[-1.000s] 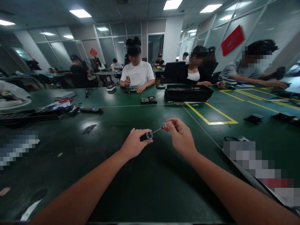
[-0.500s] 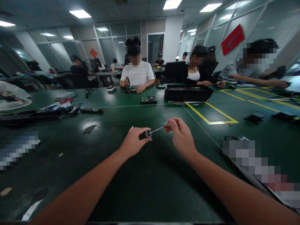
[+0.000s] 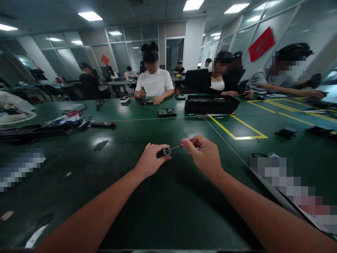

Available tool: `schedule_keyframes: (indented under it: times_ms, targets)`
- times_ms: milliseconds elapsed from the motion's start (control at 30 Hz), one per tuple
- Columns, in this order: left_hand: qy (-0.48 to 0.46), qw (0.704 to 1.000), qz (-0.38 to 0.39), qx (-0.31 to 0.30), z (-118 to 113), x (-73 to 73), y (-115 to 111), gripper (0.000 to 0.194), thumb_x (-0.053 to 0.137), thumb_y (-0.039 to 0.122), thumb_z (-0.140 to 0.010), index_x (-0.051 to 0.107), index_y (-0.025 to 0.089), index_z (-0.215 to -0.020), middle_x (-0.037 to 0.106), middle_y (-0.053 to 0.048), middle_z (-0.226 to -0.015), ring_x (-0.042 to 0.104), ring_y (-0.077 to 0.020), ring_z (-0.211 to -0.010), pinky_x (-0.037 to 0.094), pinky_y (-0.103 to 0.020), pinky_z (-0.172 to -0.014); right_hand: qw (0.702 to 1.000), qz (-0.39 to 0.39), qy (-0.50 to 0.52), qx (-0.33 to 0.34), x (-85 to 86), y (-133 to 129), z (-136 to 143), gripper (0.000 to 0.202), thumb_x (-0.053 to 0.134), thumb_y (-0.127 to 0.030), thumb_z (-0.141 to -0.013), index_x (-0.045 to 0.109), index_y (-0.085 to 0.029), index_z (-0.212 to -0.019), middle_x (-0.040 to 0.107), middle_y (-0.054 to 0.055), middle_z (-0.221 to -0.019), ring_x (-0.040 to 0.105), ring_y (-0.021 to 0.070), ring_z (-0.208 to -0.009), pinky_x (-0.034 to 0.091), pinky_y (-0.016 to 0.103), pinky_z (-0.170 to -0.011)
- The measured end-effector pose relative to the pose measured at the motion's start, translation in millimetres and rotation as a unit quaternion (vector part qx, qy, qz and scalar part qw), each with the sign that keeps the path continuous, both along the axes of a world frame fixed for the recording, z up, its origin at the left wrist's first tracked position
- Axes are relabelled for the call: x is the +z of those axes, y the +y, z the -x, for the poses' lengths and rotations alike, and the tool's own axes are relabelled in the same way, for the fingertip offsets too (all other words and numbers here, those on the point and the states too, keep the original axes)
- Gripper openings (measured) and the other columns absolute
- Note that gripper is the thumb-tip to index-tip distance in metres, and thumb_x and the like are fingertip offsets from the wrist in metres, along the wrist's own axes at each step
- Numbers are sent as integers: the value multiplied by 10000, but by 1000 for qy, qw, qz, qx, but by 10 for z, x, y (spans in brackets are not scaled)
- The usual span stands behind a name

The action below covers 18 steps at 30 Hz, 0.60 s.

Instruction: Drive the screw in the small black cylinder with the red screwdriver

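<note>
My left hand (image 3: 149, 160) is closed around a short black cylinder with a silver ring at its end (image 3: 166, 151); it looks like a flashlight, but I cannot be sure. The ringed end faces right and toward me. A thin screwdriver (image 3: 176, 147) with a reddish handle is pinched in the fingers of my right hand (image 3: 206, 154). Its slim metal shaft reaches left into the ring's opening, where the tip is hidden. Most of the handle is covered by my fingers. Both hands are above the dark green table (image 3: 168, 207).
A circuit-board device (image 3: 167, 112) and a black bin (image 3: 212, 104) stand ahead. At left lie a black pen-like tool (image 3: 103, 124) and a pile of cables (image 3: 65, 118). Yellow tape (image 3: 250, 137) marks the right side. A co-worker in white (image 3: 155, 82) sits opposite.
My right hand has moved slightly left and down, closer to the cylinder, and less of the screwdriver's shaft shows. Its fingers have shifted on the handle. My left hand stays almost still.
</note>
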<state>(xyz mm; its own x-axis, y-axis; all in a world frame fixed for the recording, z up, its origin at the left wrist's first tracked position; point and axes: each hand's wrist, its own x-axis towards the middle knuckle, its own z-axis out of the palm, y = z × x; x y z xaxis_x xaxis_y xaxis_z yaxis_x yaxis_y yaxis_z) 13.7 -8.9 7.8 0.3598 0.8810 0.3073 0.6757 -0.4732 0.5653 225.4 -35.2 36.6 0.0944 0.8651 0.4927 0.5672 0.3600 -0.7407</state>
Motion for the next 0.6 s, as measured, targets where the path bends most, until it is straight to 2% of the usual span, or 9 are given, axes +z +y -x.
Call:
schedule_keyframes:
  times_ms: [100,267,433,600]
  targets:
    - [-3,1000,-5,-6,15,-34,17,362,753,334,-846,685,295,-1200,730,-25,-1166,630,-258,-1086,305,-558,-1140,999,-15,-27,6,0,-7,-5,315,619,-489,-914,691,-220,-767,678,-3,-635,619,164,-573,418,300,-561]
    - [-4,1000,-4,-4,28,-55,40,368,757,323,-845,682,289,-1204,730,-25,-1174,632,-255,-1099,300,-552,-1141,997,-23,-40,68,-28,-1,-1,181,582,-359,-941,678,-211,-980,742,33,-833,688,190,-733,488,315,-654]
    - [0,1000,-8,15,39,-24,40,358,753,315,-847,688,292,-1198,731,-22,-1167,630,-257,-1064,394,-508,-1056,993,-28,-72,91,-34,19,-7,160,517,-277,-952,631,-197,-1029,742,69,-929,698,209,-832,510,342,-726]
    - [2,1000,-1,24,48,2,28,366,739,317,-857,683,297,-1218,735,-21,-1137,627,-260,-1024,417,-509,-1031,994,10,-74,78,-1,14,-5,165,560,-321,-949,648,-199,-1017,748,46,-848,709,204,-784,507,329,-697]
